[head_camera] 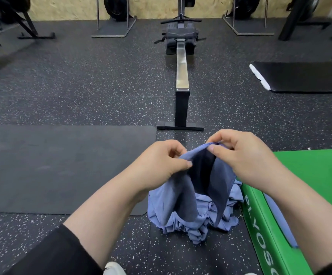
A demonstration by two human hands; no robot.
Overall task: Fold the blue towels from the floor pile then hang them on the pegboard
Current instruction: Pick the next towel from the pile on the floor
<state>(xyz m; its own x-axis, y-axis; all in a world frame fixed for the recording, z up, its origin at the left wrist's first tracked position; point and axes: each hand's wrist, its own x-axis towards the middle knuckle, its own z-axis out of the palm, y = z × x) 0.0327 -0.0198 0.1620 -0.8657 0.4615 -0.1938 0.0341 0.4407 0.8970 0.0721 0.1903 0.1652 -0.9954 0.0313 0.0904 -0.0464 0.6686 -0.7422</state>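
Note:
A blue towel (pixel 183 195) hangs between my two hands over the speckled floor. My left hand (pixel 161 161) pinches its upper edge on the left between thumb and fingers. My right hand (pixel 238 153) pinches the same edge on the right, a short gap away. The cloth sags open between them and drapes down onto the crumpled pile of blue towels (pixel 204 221) on the floor below. Another blue towel (pixel 278 215) lies flat on the green plyo box, partly hidden by my right forearm. No pegboard is in view.
A green plyo box (pixel 307 175) stands at my right. A black mat (pixel 62 167) lies on the floor to the left. A rowing machine (pixel 181 80) runs straight ahead, another black mat (pixel 303 76) lies at far right, and equipment stands line the back wall.

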